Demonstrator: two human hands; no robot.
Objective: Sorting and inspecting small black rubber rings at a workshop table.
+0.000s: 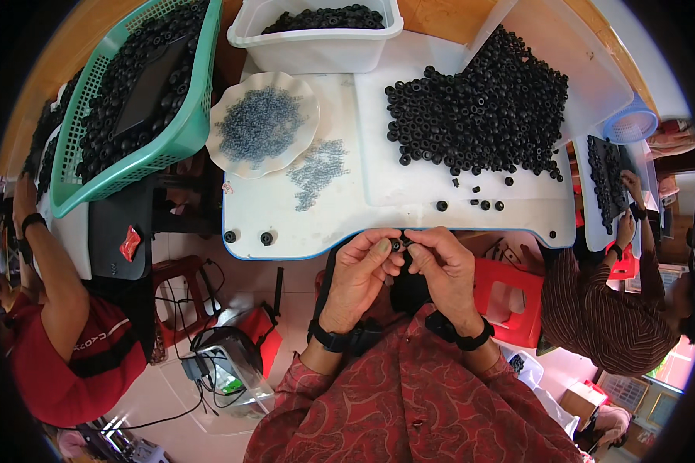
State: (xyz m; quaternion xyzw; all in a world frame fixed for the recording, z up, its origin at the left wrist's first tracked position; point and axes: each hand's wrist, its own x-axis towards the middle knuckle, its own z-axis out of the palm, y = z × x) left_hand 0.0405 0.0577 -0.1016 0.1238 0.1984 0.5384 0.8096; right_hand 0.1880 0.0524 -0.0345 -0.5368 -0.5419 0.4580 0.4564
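Note:
Just off the front edge of the white table [286, 231], my two hands meet, both closed. My left hand [359, 278] pinches a small round black part [396, 245] with a hole in it. The fingertips of my right hand [446, 270] press on a second small dark piece, mostly hidden by the fingers. Beyond them a big heap of black ring-shaped parts [471, 116] covers the right of the table. A few loose black parts [485, 205] lie in front of the heap. Left of it, a scalloped cream plate [307, 143] holds tiny grey-blue pieces [259, 123]; more are scattered beside it.
A white tub [309, 54] and a green basket [135, 163], both filled with black parts, stand at the back and left. A clear plastic bin [587, 69] tilts behind the heap. Co-workers sit left and right. A red stool [529, 282] stands under the right side.

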